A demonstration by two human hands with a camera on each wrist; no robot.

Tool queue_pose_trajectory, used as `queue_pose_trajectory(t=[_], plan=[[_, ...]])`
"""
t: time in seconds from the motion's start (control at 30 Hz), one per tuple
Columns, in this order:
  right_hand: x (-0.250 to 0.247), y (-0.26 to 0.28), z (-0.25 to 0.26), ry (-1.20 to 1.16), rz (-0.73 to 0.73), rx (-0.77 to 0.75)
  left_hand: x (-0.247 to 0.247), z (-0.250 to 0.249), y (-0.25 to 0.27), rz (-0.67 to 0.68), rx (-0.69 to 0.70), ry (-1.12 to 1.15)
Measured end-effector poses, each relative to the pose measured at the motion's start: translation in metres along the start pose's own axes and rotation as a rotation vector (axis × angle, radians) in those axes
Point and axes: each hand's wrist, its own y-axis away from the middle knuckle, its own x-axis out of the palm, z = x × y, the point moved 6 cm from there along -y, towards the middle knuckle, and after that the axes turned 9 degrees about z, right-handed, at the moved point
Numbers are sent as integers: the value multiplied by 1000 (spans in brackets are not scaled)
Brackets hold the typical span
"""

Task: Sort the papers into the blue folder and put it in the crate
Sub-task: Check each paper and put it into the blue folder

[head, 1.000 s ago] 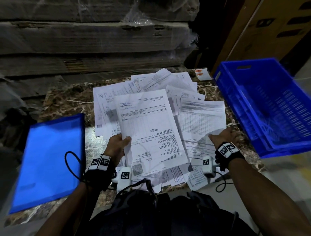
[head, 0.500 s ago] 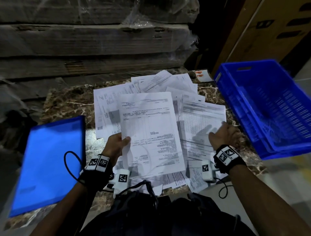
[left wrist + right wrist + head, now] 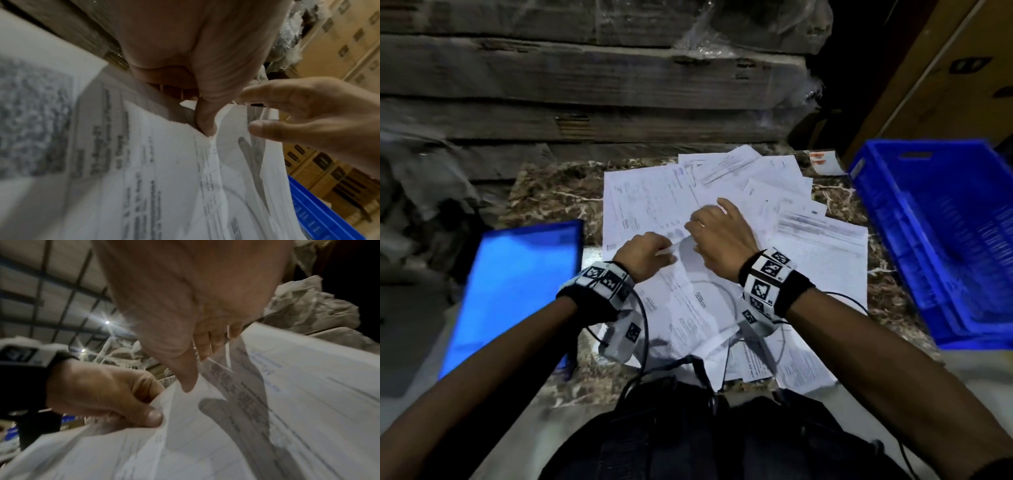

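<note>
Both hands have met mid-pile — left hand (image 3: 645, 251) pinches a thin printed sheet (image 3: 685, 301), right hand (image 3: 719, 236) spread flat.

Head view steeply downward; wrist views close, sharing papers (image 3: 726, 212).

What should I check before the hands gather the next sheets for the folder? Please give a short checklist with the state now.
1. Left hand has a grip on a sheet: ok, thumb and fingers pinch its edge in the right wrist view.
2. Right hand is free to collect: ok, fingers lie on the papers, not curled round any.
3. Folder within reach: ok, it lies left of the pile.
4. Folder open to take sheets: cannot tell.
5. Crate ready: ok, it stands right of the pile and the visible part is empty.
6. Papers stacked evenly: not ok, they lie fanned and overlapping.
</note>
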Motion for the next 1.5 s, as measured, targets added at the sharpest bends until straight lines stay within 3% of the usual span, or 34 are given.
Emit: queue_pose_trajectory(t=[0.13, 0.23, 0.37, 0.47, 0.53, 0.63, 0.73, 0.83, 1.0, 1.1, 1.2, 1.37, 1.5], plan=[[3, -5, 0, 42, 137, 23, -7, 0, 2, 20, -18, -112], [5, -5, -11, -20, 142, 94, -21, 5, 5, -191, -2, -145], [20, -1, -55, -405, 161, 316, -43, 22, 15, -530, -8, -75], [23, 6, -87, -612, 99, 460, -48, 45, 20, -684, -80, -17], [30, 11, -107, -763, 72, 540, -40, 66, 14, -653, -123, 82], [42, 22, -126, -1010, -53, 643, -10, 78, 5, -453, -186, 518], [55, 39, -118, -1280, -147, 697, 27, 65, 2, -234, -293, 967], [74, 53, -102, -1447, -163, 746, 48, 52, 0, -112, -314, 1260], [98, 73, -81, -1498, -85, 810, 53, 53, -3, -131, -278, 1243], [108, 101, -89, -1503, -154, 901, 57, 53, -8, -161, -264, 1191], [129, 144, -126, -1227, -176, 1154, 65, 56, -10, -189, -261, 1178], [159, 211, -173, -818, 19, 1522, 75, 61, -15, -188, -274, 1082], [171, 227, -177, -797, 107, 1544, 76, 59, -15, -195, -263, 1014]])
